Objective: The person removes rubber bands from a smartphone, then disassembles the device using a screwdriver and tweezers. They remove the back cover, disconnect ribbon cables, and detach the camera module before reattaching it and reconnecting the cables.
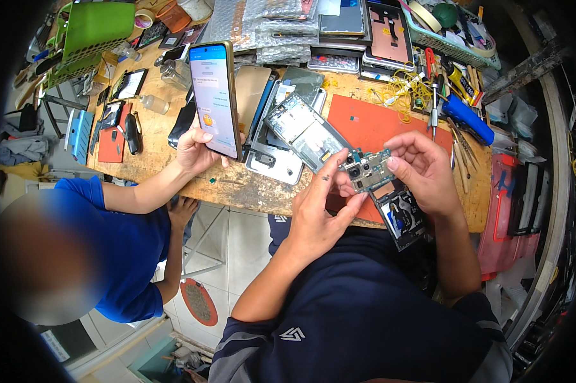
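Just over the front edge of the workbench, I hold a phone circuit board point(370, 171) with camera modules on it. My right hand point(425, 171) pinches its right end between thumb and fingers. At its left end my left hand point(320, 214) grips it, the fingertips partly hidden behind the board and the thumb below. Under the board, a dark opened phone body point(400, 216) slants down past the bench edge; what supports it is hidden. Beyond my left hand lies a grey opened phone frame point(307, 133), partly on a red-orange mat point(390, 118).
At left, a co-worker in a blue shirt point(125, 236) holds up a lit phone point(214, 102). Bubble-wrapped packs point(262, 29) are stacked at the back. Yellow wire point(403, 92), a blue cylinder point(468, 120) and screwdrivers lie right, near a basket point(486, 57).
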A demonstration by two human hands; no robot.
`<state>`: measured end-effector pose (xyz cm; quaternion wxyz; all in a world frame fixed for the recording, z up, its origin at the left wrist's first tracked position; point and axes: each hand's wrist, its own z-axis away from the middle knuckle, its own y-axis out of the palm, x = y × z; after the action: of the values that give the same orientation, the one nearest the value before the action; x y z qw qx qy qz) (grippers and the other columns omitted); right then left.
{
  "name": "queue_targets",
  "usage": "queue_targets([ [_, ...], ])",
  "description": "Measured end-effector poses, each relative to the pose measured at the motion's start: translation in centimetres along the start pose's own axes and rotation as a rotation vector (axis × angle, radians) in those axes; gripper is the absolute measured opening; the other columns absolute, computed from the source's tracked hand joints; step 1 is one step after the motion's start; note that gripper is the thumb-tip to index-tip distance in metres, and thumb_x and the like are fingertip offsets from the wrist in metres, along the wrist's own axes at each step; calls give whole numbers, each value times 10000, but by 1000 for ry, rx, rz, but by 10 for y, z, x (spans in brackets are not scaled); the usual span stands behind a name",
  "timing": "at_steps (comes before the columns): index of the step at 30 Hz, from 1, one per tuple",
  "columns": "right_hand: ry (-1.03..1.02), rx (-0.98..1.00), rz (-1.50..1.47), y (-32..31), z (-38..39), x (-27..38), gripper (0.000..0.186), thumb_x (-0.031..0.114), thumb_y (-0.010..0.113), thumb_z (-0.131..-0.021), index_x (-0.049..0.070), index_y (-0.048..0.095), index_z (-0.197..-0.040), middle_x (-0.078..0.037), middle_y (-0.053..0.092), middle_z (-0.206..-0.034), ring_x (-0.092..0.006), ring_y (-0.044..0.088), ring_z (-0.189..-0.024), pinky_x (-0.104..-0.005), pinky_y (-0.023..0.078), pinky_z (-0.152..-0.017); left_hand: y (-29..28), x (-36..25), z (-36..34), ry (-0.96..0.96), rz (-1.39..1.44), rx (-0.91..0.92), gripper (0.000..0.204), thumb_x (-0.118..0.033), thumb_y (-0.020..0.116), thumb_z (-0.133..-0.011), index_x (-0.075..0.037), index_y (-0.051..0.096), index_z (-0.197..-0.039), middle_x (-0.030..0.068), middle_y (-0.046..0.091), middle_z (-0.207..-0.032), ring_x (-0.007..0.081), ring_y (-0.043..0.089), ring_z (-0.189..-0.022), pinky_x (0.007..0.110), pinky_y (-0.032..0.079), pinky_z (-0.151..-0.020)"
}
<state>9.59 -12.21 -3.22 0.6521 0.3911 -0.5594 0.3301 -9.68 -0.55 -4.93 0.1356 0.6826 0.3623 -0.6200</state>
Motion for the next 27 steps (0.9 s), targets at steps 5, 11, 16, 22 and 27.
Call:
queue_targets([
  [5, -1, 1, 9, 1, 0, 2, 230, 17, 705, -1012, -38, 639, -1226, -28, 671, -1042, -75, 642, -968, -237, 542, -877, -2, 0, -1, 33, -7, 2, 754, 19, 830, -873, -25, 498, -1548, 73, 689, -964, 145, 710, -844, 306, 605, -802],
  [11, 26, 25, 21, 1, 0, 2, 248, 27, 669, -1039, -57, 648, -1271, -64, 714, -1076, -94, 674, -980, -248, 557, -856, -7, 2, 3, -89, 171, 15, 745, 53, 800, -899, -20, 475, -1565, 39, 680, -963, 94, 688, -866, 263, 579, -822],
  [16, 10, 20, 83, 0, 3, -2, 247, 39, 654, -1049, -58, 662, -1276, -67, 729, -1073, -92, 680, -956, -249, 561, -839, -11, 7, 4, -108, 242, -27, 752, 66, 780, -915, -21, 446, -1584, 21, 657, -952, 90, 678, -885, 263, 576, -851],
  [22, 76, 36, 10, 4, 2, 1, 271, 66, 665, -1047, -54, 688, -1289, -62, 745, -1064, -86, 681, -907, -247, 564, -812, -12, -2, 2, -187, 283, -13, 754, 123, 702, -942, 10, 366, -1608, 21, 635, -934, 105, 687, -900, 238, 563, -819],
  [27, 54, 89, -86, 3, 4, 7, 262, 33, 667, -1034, -72, 667, -1275, -62, 742, -1053, -80, 686, -914, -249, 563, -805, -7, -5, -1, -152, 379, -23, 785, 114, 701, -949, 8, 331, -1633, 25, 614, -998, 89, 637, -902, 241, 538, -855],
])
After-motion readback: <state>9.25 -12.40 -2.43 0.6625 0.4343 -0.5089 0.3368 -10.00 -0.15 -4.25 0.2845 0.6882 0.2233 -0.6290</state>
